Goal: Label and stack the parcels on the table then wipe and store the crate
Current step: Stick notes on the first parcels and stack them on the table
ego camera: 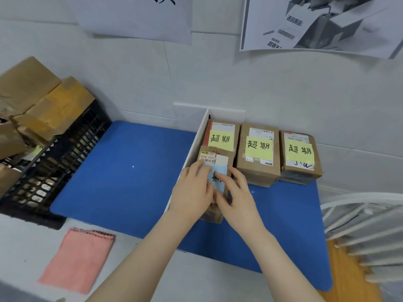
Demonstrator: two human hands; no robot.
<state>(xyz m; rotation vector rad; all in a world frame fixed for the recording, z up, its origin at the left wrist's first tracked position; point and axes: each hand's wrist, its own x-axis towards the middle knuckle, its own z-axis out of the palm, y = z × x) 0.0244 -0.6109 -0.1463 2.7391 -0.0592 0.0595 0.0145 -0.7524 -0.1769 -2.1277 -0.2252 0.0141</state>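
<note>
A small brown parcel (212, 159) stands on the blue mat (122, 177) beside a white divider (196, 144). A pale blue label (219, 180) with black writing lies on its top. My left hand (192, 192) and my right hand (236, 192) both press this label with their fingers. Behind it, three parcels (258, 153) with yellow labels stand in a row by the wall. A black slatted crate (58, 162) at the left holds several more brown parcels (43, 105). A pink cloth (78, 258) lies flat on the white table, front left.
White tiled wall with paper posters (316, 25) runs along the back. A white wire rack (366, 232) stands at the right edge, with an orange floor below it. Bare blue mat lies between the crate and the divider.
</note>
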